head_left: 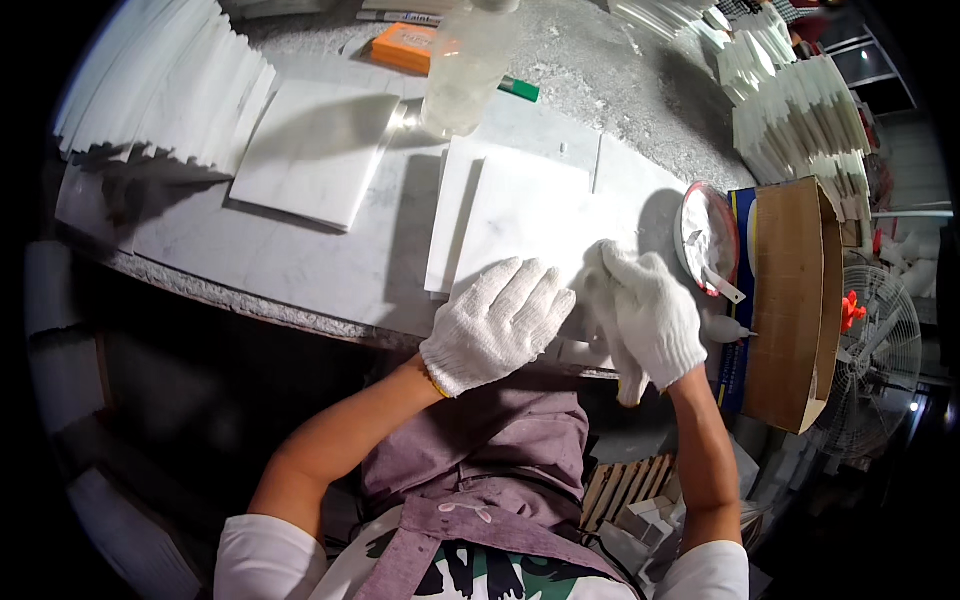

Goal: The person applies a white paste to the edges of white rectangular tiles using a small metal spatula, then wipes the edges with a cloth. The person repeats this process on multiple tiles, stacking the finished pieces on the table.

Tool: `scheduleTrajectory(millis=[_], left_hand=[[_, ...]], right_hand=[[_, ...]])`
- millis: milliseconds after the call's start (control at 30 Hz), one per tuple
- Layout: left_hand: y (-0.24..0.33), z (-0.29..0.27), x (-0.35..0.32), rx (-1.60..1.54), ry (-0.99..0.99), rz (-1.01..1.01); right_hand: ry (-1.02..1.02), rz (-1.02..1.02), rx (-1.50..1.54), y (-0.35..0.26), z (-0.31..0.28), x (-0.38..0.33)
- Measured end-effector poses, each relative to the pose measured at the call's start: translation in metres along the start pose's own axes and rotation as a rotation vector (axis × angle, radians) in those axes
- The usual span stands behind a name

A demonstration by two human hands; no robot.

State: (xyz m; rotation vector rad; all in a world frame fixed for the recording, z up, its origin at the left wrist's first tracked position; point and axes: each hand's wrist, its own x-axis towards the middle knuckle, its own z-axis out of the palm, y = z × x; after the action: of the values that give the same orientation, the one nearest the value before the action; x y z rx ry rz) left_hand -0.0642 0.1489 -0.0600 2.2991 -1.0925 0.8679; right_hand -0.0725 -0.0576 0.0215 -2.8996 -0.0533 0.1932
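Observation:
My left hand (502, 318), in a white knit glove, lies flat with its fingers stretched over the near edge of a white marble-like tile (530, 205). That tile rests on another pale tile (446, 225), which shows along its left side. At the tile's near right corner, my right hand (655, 315), also gloved, is closed around a loose white knit glove (612, 335). The loose glove's yellow-edged cuff hangs below the fingers. Right of my right hand stands a red-rimmed bowl (706, 235) of white paste with a flat scraper (722, 284) in it.
More tiles lie to the left (318, 150), near a tall tile stack (165, 85). A cloudy plastic bottle (465, 75) stands behind, beside an orange box (403, 46) and a green object (519, 89). A cardboard box (790, 300) and a fan (875, 365) are at right.

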Motion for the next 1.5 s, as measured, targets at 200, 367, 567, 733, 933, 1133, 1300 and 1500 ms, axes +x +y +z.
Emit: scheduleTrajectory(millis=[200, 367, 567, 733, 933, 1133, 1300, 1500], left_hand=[[-0.001, -0.001, 0.001, -0.008, 0.008, 0.026], [-0.003, 0.001, 0.002, -0.02, 0.018, -0.007], [-0.001, 0.002, -0.001, -0.047, -0.019, -0.052], [-0.005, 0.001, -0.002, -0.05, 0.02, 0.033], [-0.002, 0.002, 0.0, -0.061, 0.052, -0.013], [-0.003, 0.001, -0.001, -0.075, 0.034, 0.006], [-0.003, 0.0, -0.002, -0.08, 0.04, -0.019], [-0.002, 0.002, -0.001, -0.082, 0.058, 0.01]], right_hand=[[0.114, -0.026, -0.015, 0.002, 0.001, 0.031], [-0.08, -0.017, -0.095, -0.012, -0.008, -0.011], [0.062, -0.12, -0.14, -0.031, -0.006, 0.044], [0.021, -0.061, -0.198, -0.014, -0.005, 0.03], [-0.039, 0.037, -0.119, -0.015, -0.003, -0.009], [0.17, -0.031, -0.087, 0.002, 0.007, 0.033], [-0.032, 0.06, -0.094, -0.012, 0.007, -0.027], [0.095, 0.042, -0.099, -0.003, 0.004, 0.024]])
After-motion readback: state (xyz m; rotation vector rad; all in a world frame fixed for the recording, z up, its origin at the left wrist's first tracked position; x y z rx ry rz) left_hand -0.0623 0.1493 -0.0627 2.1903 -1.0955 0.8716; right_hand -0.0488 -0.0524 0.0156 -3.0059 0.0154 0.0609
